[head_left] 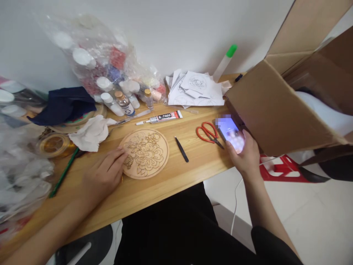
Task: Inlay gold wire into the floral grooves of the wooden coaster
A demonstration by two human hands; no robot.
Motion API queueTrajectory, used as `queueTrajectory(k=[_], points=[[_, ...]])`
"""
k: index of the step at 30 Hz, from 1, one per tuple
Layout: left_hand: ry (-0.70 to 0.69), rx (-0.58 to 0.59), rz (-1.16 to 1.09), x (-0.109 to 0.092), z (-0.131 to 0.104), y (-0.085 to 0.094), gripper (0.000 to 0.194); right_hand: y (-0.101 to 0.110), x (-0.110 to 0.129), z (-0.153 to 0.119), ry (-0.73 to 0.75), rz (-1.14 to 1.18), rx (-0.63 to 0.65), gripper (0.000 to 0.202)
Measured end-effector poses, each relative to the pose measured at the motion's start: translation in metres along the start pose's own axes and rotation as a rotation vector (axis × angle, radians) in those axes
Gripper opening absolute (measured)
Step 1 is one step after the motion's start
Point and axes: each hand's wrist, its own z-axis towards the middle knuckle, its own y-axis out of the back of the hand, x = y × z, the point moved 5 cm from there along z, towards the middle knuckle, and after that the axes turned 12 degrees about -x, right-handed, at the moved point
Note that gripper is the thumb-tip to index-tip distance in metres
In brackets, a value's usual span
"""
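My right hand (246, 154) grips the lower end of a smartphone (231, 134) with a lit screen, at the right of the table. My left hand (106, 173) lies on the table, its fingers stretched out and the fingertips touching the left edge of a round wooden disc (150, 156). Raised flower outlines with gold lines cover the disc. Right of it lie black tweezers (181, 149) and red-handled scissors (207, 132). Behind the disc is a tube of B-7000 glue (165, 116) with a white cap beside its nozzle.
Small bottles (125, 103) and a clear bag of supplies (110, 70) stand along the wall. Paper drawings (195, 88) lie at the back. An open cardboard box (264, 106) fills the right side. At left are a gold wire spool (53, 144), crumpled tissue (92, 132) and a green pencil (64, 171).
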Motion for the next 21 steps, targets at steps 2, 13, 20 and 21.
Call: queueTrajectory(k=[2, 13, 20, 21], points=[[0.016, -0.007, -0.018, 0.000, -0.001, 0.000, 0.032, 0.006, 0.012, 0.002, 0.096, 0.045, -0.068, 0.049], [0.009, -0.001, 0.001, -0.001, 0.005, 0.003, 0.034, -0.001, 0.134, -0.030, 0.450, 0.438, 0.186, 0.053], [0.002, -0.005, 0.015, -0.003, 0.006, 0.003, 0.035, -0.012, 0.144, -0.036, 0.449, 0.463, 0.269, 0.050], [0.006, -0.007, 0.012, -0.003, 0.005, 0.003, 0.036, -0.013, 0.143, -0.036, 0.436, 0.458, 0.277, 0.049]])
